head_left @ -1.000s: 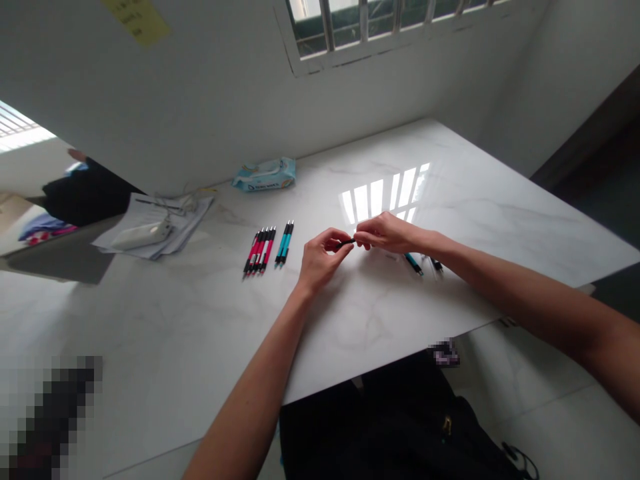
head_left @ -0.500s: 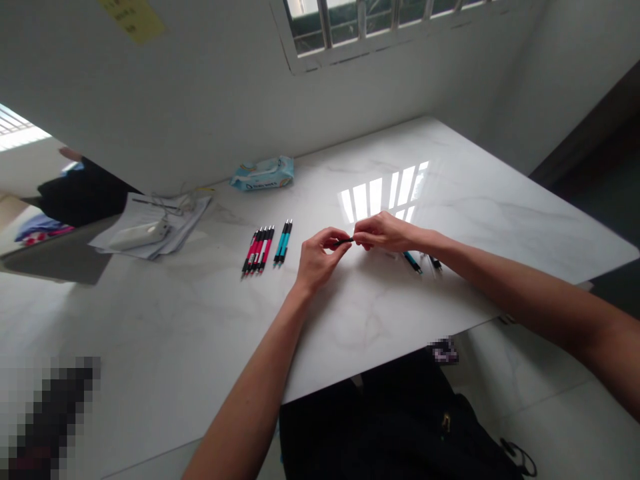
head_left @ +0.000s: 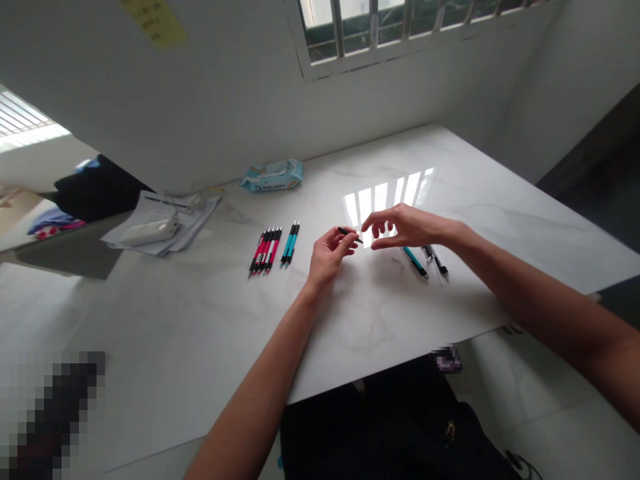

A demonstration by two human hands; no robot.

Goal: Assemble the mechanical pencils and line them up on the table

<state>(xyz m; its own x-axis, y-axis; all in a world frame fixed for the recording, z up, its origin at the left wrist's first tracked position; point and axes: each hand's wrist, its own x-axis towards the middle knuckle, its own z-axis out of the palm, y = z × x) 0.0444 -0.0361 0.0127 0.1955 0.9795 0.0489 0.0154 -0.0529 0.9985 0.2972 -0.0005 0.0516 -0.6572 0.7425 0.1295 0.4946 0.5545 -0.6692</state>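
My left hand (head_left: 330,253) is closed on a small black pen part (head_left: 349,234), held just above the white marble table (head_left: 210,333). My right hand (head_left: 405,227) hovers right beside it with fingers spread and nothing in it. Under and right of my right hand lie a teal pen (head_left: 415,262) and black pen pieces (head_left: 436,260). Left of my left hand lies a row of several red pens (head_left: 265,251) and two teal pens (head_left: 290,243), side by side.
A pack of wet wipes (head_left: 273,175) lies by the wall. Papers with a white device (head_left: 155,230) on them sit at the far left. A black bag (head_left: 400,433) is below the table's near edge. A dark-clothed person (head_left: 95,190) is at the left.
My right hand has let go of the black pen part and opened, lifting slightly to the right. My left hand keeps hold of the part. The view has shifted a little.
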